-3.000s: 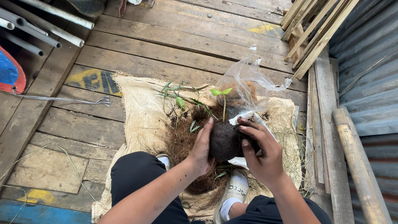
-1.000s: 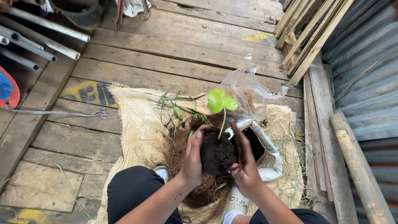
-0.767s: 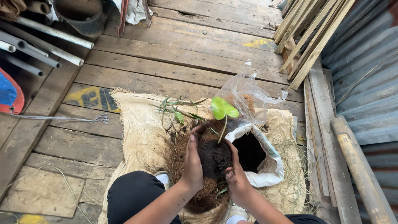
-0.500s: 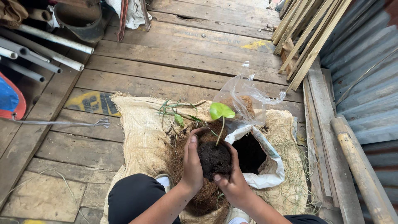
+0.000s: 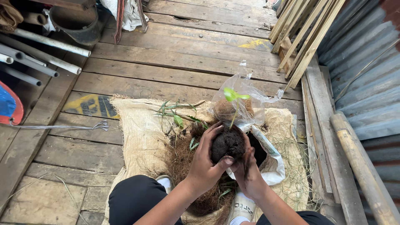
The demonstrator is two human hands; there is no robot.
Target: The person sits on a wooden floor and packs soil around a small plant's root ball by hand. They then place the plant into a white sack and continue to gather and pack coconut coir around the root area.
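Centrally, the soil ball [image 5: 228,144] sits cupped between both hands, raised above the heap of brown coir fibre [image 5: 183,156] that lies on the burlap sack [image 5: 139,125]. The left hand [image 5: 206,160] is closed round the ball's left and near side, thumb pressed across its lower front; the right hand [image 5: 246,166] is closed on the right and underside, fingers curled beneath. Neither hand is nearer: the ball lies between the palms, touching both. The seedling [image 5: 234,100] rises from the top of the ball, its thin stem running up and away from the person, tilted slightly right, so the long axis of plant and ball points from the hands toward the clear plastic bag [image 5: 246,93] beyond. Just right of the ball, partly hidden by the right hand, the white sack of dark soil [image 5: 273,162] stands open. Loose green cuttings [image 5: 177,112] lie on the burlap to the left, well apart from the hands.
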